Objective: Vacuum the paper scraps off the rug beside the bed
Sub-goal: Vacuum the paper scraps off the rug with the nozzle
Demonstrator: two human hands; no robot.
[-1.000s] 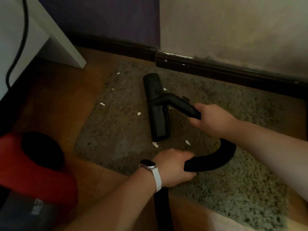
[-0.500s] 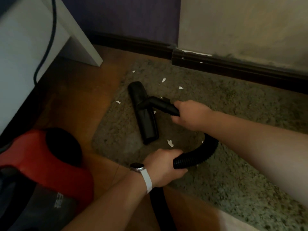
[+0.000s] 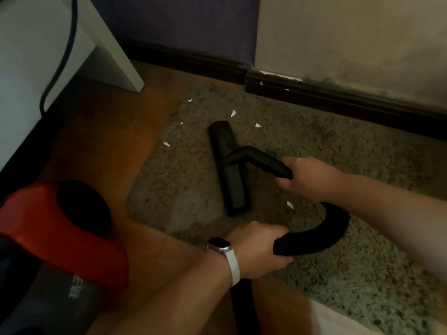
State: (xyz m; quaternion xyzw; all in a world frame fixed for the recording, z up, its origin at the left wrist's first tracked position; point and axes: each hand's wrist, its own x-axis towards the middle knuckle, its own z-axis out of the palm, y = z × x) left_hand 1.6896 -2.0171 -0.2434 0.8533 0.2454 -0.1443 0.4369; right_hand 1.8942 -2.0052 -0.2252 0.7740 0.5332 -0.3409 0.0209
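A grey-green shag rug (image 3: 362, 189) lies on the wooden floor by the wall. The black vacuum nozzle head (image 3: 228, 168) rests flat on the rug, its long side pointing away from me. My right hand (image 3: 307, 177) grips the black nozzle tube (image 3: 260, 159) just behind the head. My left hand (image 3: 260, 249), with a white-strapped watch on the wrist, grips the ribbed black hose (image 3: 324, 235), which curves between both hands. Several white paper scraps lie on the rug: one (image 3: 233, 113) beyond the head, one (image 3: 166, 144) to its left, one (image 3: 289, 204) under the hose loop.
The red and grey vacuum body (image 3: 60, 238) stands on the floor at lower left. A white furniture leg (image 3: 116, 56) with a black cable (image 3: 60, 61) stands at upper left. A dark skirting board (image 3: 338, 97) runs along the wall behind the rug.
The nozzle head slid left across the rug from 1.0 s to 0.5 s ago and has kept about the same place since. Both hands keep their grips.
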